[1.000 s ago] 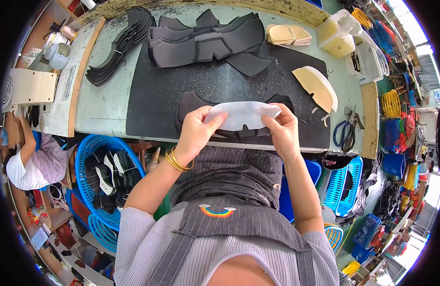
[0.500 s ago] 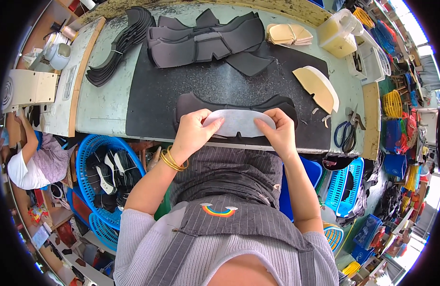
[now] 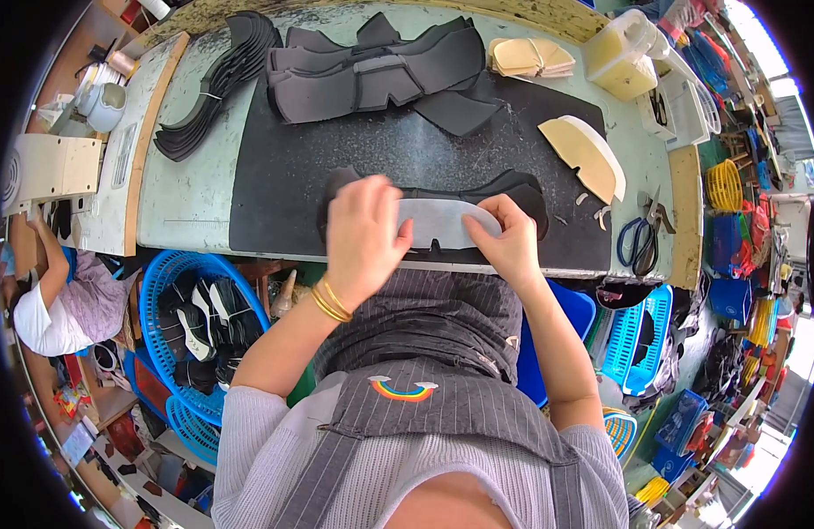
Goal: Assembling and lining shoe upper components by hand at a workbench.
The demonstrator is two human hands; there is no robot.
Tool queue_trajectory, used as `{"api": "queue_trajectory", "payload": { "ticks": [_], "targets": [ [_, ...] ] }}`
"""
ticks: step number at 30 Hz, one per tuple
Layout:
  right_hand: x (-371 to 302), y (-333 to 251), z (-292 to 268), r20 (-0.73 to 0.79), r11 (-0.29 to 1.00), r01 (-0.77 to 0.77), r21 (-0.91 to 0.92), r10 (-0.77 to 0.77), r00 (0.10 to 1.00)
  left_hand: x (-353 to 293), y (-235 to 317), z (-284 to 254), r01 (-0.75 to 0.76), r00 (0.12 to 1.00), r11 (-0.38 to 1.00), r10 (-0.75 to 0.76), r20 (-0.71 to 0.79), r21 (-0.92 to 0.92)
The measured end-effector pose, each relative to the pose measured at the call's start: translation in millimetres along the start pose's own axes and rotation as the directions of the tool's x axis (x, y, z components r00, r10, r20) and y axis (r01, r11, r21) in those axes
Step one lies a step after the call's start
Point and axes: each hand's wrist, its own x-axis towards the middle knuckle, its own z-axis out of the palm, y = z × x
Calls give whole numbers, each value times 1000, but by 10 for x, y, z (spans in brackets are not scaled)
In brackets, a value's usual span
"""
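Note:
My right hand pinches the right end of a pale grey, curved stiffener piece with a small notch in its lower edge. My left hand is over the piece's left end, its fingers stretched out and slightly blurred, the thumb apart from them. It hides that end. Directly beneath lie black foam-like shoe parts, curved and stacked near the front edge of the black mat. Cream and white notched pieces of similar shape rest to the right.
Farther back sit a heap of black shoe parts, a tied black bundle and a banded cream stack. Scissors lie at the right, below a plastic tub. A blue basket of shoes stands left; another person works beyond it.
My left hand has let go of the stiffener's left end and moved up over it, fingers straightening. My right hand keeps its pinch, and the piece has barely shifted.

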Motion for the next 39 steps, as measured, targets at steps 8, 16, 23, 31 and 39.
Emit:
{"api": "queue_trajectory", "payload": {
  "ticks": [8, 16, 23, 31, 39],
  "targets": [
    [-8, 109, -75, -116, 799, 234, -553, -352, 929, -40, 201, 65, -384, 900, 908, 409, 154, -168],
    [611, 63, -1002, -128, 430, 174, -886, -587, 799, 1318, -455, -70, -150, 943, 966, 204, -262, 213],
    [779, 432, -877, 61, 256, 236, -938, -546, 835, 1297, -900, 134, -359, 927, 919, 372, -56, 163],
    [842, 491, -1111, -227, 862, 157, -483, -296, 928, 634, 125, -444, -608, 788, 784, 615, -20, 128],
    [552, -5, -1242, -375, 776, 335, -534, -573, 729, 730, 662, -244, -278, 960, 812, 253, -120, -513]
  ]
}}
